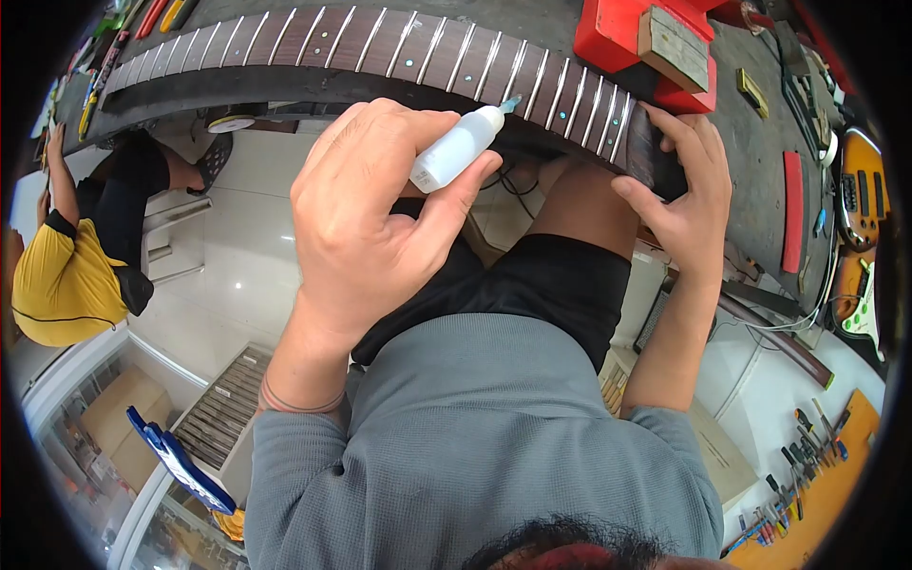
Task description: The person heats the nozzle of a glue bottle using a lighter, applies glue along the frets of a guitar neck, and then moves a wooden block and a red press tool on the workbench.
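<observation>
My left hand pinches a small translucent white squeeze bottle between thumb and fingers. The bottle is tilted, and its bluish nozzle points at the frets near the fretboard's front edge; whether it touches is unclear. A dark guitar neck with metal frets and small dot inlays lies across the bench edge. At the neck's right end, my right hand grips it, thumb on the near side and fingers around the end.
Behind the neck's right end is a red holder with a wooden block. A red strip lies on the dark bench. Guitar bodies stand at right, above a tool rack. Another person sits at left.
</observation>
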Demonstrator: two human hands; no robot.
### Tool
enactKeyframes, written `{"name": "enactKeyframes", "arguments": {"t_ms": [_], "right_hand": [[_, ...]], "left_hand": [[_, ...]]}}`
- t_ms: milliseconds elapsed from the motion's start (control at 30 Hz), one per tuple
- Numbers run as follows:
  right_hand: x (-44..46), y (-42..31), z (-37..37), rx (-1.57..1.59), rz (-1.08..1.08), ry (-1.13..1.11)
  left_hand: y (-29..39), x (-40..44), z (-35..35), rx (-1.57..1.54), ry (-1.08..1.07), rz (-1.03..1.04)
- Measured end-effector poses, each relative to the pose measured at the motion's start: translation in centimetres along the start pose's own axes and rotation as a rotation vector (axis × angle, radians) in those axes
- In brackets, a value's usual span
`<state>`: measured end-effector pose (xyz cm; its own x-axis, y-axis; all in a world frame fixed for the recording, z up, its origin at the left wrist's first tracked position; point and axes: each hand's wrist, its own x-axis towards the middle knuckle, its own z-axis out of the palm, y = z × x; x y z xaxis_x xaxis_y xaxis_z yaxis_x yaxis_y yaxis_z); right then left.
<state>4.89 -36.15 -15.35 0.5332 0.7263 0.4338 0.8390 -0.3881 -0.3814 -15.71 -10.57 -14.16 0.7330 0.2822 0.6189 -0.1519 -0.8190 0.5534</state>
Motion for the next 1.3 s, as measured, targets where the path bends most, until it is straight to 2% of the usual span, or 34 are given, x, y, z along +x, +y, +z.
{"name": "enactKeyframes", "arguments": {"t_ms": [333,533,733,1300], "right_hand": [[-0.1,-0.1,0.0,-0.005,-0.005,0.007],[0.0,-0.2,0.1,0.002,-0.001,0.004],[0.0,0.1,0.0,-0.007,0.027,-0.025],[0.1,0.5,-0.1,-0.021,0.043,-0.064]], "left_hand": [[-0.1,-1.3,-0.9,-0.002,-0.006,0.045],[-0.6,-1.1,-0.8,-0.098,0.064,-0.053],[-2.3,0.9,0.7,-0.076,0.128,-0.065],[-3.4,2.0,1.7,-0.009,0.073,-0.008]]}}
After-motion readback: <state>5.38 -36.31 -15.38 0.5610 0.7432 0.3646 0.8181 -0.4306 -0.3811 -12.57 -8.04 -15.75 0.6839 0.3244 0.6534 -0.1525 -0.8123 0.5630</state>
